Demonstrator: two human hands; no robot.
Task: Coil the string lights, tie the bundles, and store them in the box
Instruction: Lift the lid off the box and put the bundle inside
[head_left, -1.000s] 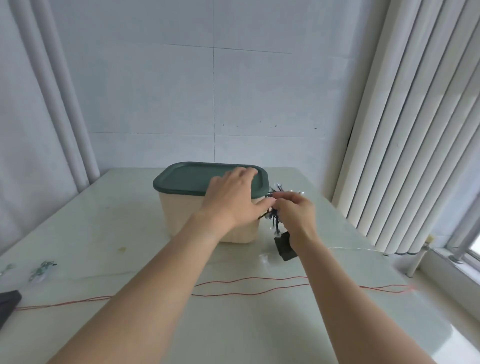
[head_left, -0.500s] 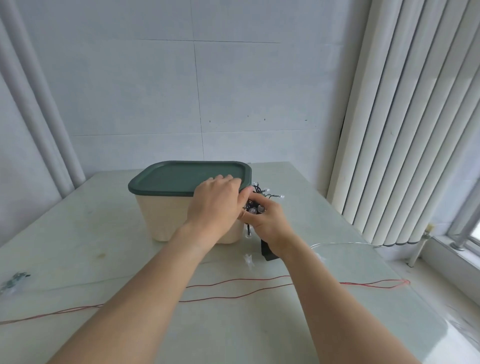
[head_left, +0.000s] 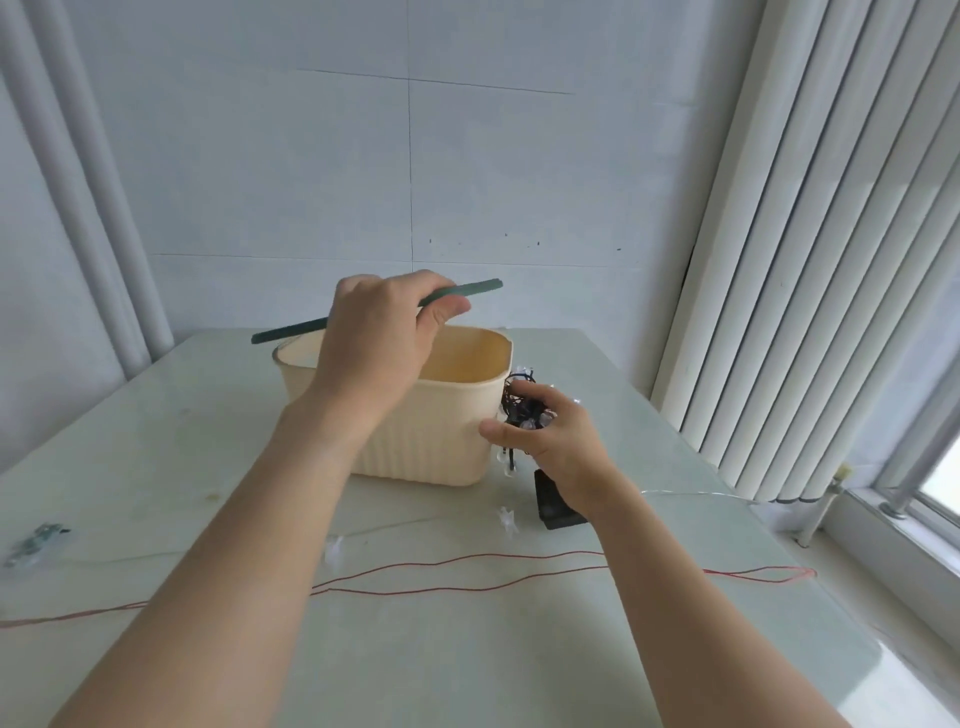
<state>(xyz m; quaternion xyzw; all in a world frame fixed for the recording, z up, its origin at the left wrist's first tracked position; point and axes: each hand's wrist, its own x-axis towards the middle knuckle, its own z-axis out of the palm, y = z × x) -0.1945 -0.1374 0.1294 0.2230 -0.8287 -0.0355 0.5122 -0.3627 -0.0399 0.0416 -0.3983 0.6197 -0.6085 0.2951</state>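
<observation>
Left hand (head_left: 379, 332) grips the green lid (head_left: 467, 292) tilted above the cream box (head_left: 431, 436); right hand (head_left: 550, 436) clutches the coiled string lights (head_left: 519, 402) beside it; red wire (head_left: 467, 564) crosses the counter (head_left: 156, 441).

No readable text, labels, brands, numbers or signs anywhere; box (head_left: 426, 431), lid (head_left: 467, 292) and black pack (head_left: 553, 501) beside the box all look unmarked, small item at far left of the box too blurred to read
</observation>
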